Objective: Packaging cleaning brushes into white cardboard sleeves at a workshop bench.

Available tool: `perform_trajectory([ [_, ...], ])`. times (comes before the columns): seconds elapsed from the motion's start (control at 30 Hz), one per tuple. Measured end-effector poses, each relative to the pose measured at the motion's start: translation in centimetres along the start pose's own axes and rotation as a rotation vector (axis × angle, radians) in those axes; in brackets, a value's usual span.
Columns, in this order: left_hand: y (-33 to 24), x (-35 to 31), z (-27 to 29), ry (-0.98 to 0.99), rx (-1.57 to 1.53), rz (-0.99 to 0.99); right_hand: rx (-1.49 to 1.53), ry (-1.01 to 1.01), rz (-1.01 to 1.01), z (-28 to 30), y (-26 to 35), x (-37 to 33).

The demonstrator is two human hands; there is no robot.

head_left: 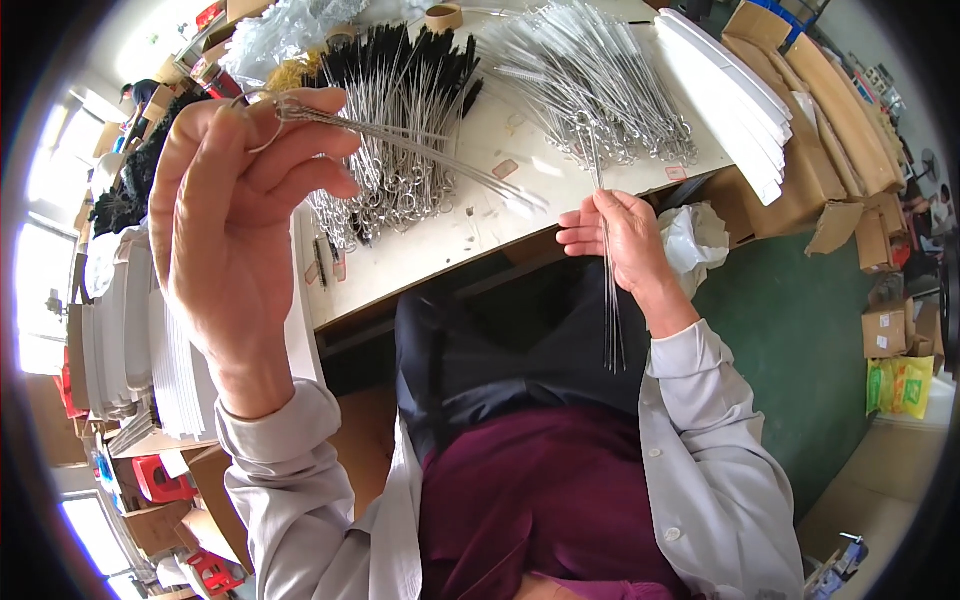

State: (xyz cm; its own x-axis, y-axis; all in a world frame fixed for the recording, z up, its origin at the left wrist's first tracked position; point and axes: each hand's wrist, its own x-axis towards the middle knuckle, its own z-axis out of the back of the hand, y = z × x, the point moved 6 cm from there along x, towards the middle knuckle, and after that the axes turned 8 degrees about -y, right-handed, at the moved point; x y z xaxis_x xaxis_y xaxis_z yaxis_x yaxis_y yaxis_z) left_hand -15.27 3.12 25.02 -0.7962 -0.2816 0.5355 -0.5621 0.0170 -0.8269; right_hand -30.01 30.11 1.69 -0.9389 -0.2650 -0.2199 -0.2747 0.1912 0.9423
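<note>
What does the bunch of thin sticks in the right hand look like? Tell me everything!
The thin sticks are straight and silvery, like metal wire, several bunched together. They run through the right hand. Their lower ends spread slightly in front of the dark trousers. Their upper ends overlap the pale brushes in the picture, so I can't make out those tips.

There are one left hand (235, 215), one right hand (632, 240), two wire bundles (611, 310), one black brush pile (395, 110) at left, one pale brush pile (600, 90) at right, one table (420, 250).
</note>
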Motion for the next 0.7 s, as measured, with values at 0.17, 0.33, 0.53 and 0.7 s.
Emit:
perform_trajectory([
  [0.17,1.2,-2.5,-4.2,0.052,0.092,-0.084,0.17,0.027,-0.245,-2.2,-1.2,-1.4],
  [0.33,4.2,-8.8,-9.6,0.43,0.385,-0.267,0.349,0.04,-0.351,-5.0,-1.7,-1.9],
  [0.53,7.9,-14.6,-11.9,0.515,0.463,-0.408,0.338,0.006,-0.39,-5.1,-2.2,-1.7],
  [0.7,10.0,-16.8,-11.6,0.534,0.495,-0.392,0.253,0.002,-0.344,-5.1,-2.1,-1.0],
])
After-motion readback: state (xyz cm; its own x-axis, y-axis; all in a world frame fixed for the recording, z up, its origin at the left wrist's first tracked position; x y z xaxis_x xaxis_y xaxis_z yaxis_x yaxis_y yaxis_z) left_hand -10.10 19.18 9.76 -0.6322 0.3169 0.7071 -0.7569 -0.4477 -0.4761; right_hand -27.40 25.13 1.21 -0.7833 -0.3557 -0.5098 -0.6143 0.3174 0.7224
